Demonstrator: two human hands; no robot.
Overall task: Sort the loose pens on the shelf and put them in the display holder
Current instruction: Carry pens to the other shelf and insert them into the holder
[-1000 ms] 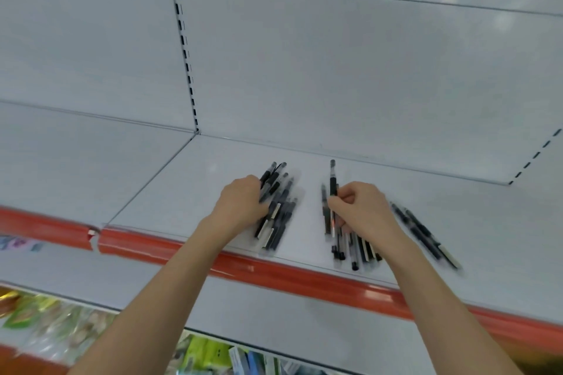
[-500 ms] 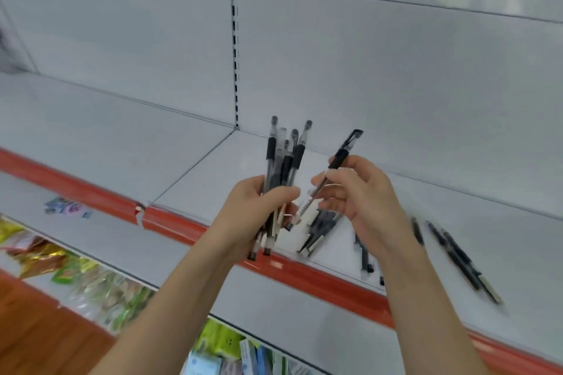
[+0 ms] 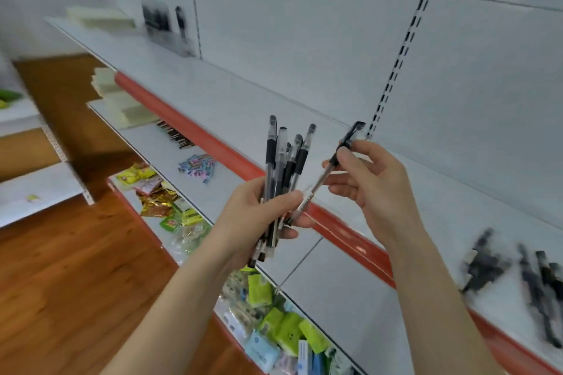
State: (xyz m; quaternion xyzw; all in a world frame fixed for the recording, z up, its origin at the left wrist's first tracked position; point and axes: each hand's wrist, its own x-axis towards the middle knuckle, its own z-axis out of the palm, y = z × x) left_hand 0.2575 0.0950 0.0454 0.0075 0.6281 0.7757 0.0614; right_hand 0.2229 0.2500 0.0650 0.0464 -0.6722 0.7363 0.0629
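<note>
Though blurred, pen (image 3: 318, 184) seemingly lettered.

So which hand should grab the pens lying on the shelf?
Probably the right hand: it pinches just one pen and is nearer the loose pens; the left hand grips a whole bundle.

My left grip (image 3: 253, 216) has a bundle of pens (image 3: 278, 167) standing upright, out in front of the shelf (image 3: 274, 100). My right grip (image 3: 374, 186), just beside it on the right, pinches a single pen (image 3: 323, 176), tilted, lower end reaching my left grip. Loose pens (image 3: 487, 265) lie on the shelf, far right. Packets (image 3: 274, 329) sit lower down, under my left arm. Floor (image 3: 76, 268) off left.
</note>
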